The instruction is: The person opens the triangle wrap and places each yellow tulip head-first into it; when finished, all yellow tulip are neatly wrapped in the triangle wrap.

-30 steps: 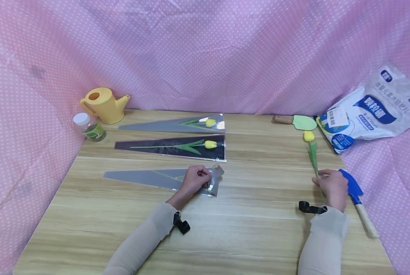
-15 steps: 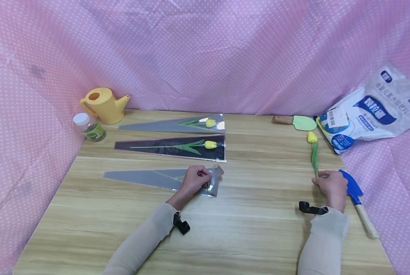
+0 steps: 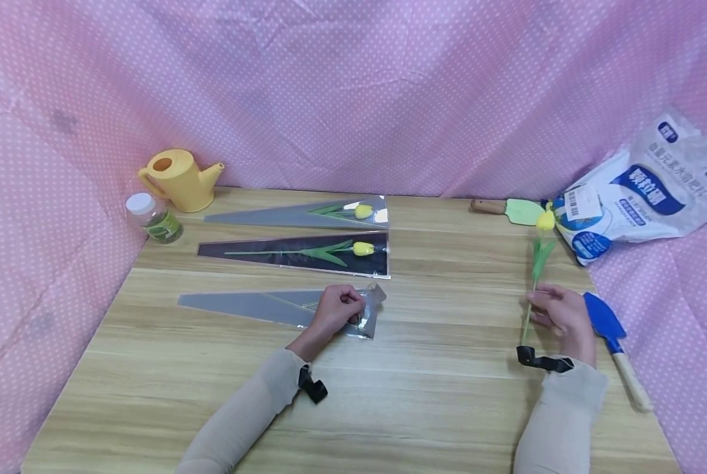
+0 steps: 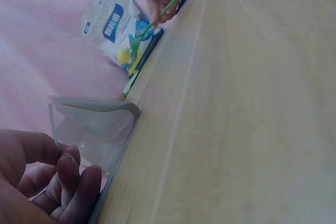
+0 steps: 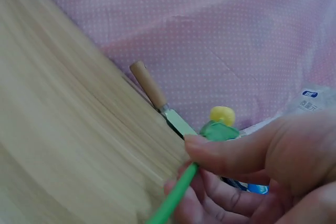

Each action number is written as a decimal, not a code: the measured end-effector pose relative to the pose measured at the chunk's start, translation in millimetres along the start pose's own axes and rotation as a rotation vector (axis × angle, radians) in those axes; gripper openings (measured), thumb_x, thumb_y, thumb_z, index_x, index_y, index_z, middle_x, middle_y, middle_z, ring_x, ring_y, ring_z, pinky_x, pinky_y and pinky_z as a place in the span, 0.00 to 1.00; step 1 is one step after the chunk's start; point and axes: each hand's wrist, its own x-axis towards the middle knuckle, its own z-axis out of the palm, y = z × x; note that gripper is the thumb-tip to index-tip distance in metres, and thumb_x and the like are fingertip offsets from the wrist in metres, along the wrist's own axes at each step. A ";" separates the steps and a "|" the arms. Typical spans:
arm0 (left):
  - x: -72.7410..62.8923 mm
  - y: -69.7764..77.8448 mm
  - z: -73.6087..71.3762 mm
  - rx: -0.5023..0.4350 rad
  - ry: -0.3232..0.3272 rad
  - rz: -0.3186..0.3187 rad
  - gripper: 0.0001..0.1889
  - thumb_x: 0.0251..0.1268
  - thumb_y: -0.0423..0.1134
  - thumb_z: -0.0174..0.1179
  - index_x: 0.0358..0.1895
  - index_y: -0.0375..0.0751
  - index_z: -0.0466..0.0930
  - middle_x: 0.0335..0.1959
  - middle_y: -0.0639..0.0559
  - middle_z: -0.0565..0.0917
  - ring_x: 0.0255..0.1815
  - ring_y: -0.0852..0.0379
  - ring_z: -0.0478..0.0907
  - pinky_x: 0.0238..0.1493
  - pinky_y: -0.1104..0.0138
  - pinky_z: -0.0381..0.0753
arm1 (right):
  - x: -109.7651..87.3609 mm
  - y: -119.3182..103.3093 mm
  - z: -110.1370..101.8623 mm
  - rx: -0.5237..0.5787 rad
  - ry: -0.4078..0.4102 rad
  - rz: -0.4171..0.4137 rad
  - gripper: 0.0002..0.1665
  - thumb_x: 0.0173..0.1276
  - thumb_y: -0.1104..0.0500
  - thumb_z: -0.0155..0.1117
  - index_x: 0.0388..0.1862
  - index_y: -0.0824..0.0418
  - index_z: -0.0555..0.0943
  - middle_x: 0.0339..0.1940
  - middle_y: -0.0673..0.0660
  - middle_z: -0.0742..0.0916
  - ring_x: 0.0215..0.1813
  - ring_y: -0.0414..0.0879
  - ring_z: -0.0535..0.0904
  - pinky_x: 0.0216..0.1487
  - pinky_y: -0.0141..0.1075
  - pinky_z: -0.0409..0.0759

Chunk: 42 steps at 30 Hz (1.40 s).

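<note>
My left hand (image 3: 336, 311) pinches the raised upper film at the wide end of a grey flower sleeve (image 3: 241, 304), whose mouth bulges apart in the left wrist view. At the right, my right hand (image 3: 561, 313) grips the green stem of a yellow tulip (image 3: 545, 221) between thumb and fingers. The tulip is lifted off the table, its bloom pointing away from me and the stem's lower end towards my wrist. Two more sleeves lie behind: a dark sleeve (image 3: 247, 251) and a grey sleeve (image 3: 259, 214), each with a yellow tulip inside.
A yellow watering can (image 3: 184, 181) and a lidded jar (image 3: 155, 219) stand at the back left. A green trowel (image 3: 524, 211) and a white printed bag (image 3: 644, 191) are at the back right. A blue shovel (image 3: 605, 316) lies beside my right hand.
My right hand has raised the tulip and turned it more upright, its stem's lower end swinging left. My left hand stays at the sleeve's mouth.
</note>
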 end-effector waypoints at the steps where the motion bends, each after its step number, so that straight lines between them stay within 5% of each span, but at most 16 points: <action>1: 0.1 -0.1 0.0 -0.002 -0.001 0.001 0.03 0.58 0.24 0.62 0.30 0.25 0.83 0.16 0.54 0.81 0.15 0.64 0.72 0.20 0.73 0.75 | 0.4 0.0 0.7 0.046 -0.013 -0.004 0.23 0.71 0.58 0.65 0.61 0.61 0.70 0.30 0.35 0.87 0.34 0.31 0.83 0.37 0.29 0.85; 13: -0.2 3.1 2.4 0.011 -0.007 0.021 0.03 0.58 0.25 0.62 0.30 0.25 0.83 0.16 0.58 0.79 0.15 0.64 0.72 0.21 0.73 0.75 | 6.2 -1.5 16.9 0.401 -0.228 -0.102 0.09 0.73 0.67 0.58 0.49 0.57 0.75 0.35 0.47 0.89 0.37 0.38 0.85 0.39 0.34 0.86; 22: -0.2 3.0 3.4 0.019 0.010 0.002 0.03 0.58 0.25 0.63 0.31 0.25 0.83 0.17 0.50 0.81 0.16 0.63 0.71 0.21 0.73 0.74 | 12.4 -1.4 42.3 0.522 -0.339 -0.144 0.09 0.76 0.70 0.50 0.45 0.59 0.75 0.34 0.50 0.88 0.37 0.42 0.86 0.40 0.36 0.87; 29: -0.9 2.6 2.0 0.020 0.007 -0.019 0.03 0.59 0.25 0.63 0.31 0.26 0.83 0.16 0.57 0.79 0.15 0.64 0.72 0.21 0.73 0.76 | 16.8 -2.3 61.5 0.635 -0.458 -0.172 0.11 0.77 0.72 0.44 0.48 0.63 0.74 0.37 0.55 0.88 0.42 0.47 0.87 0.45 0.39 0.87; 42: -0.6 0.1 1.0 0.008 0.011 -0.001 0.03 0.58 0.24 0.63 0.31 0.24 0.83 0.15 0.56 0.79 0.14 0.64 0.71 0.20 0.73 0.74 | 18.4 -5.7 95.9 0.788 -0.465 -0.169 0.09 0.76 0.73 0.44 0.44 0.64 0.71 0.38 0.58 0.87 0.44 0.48 0.86 0.49 0.43 0.87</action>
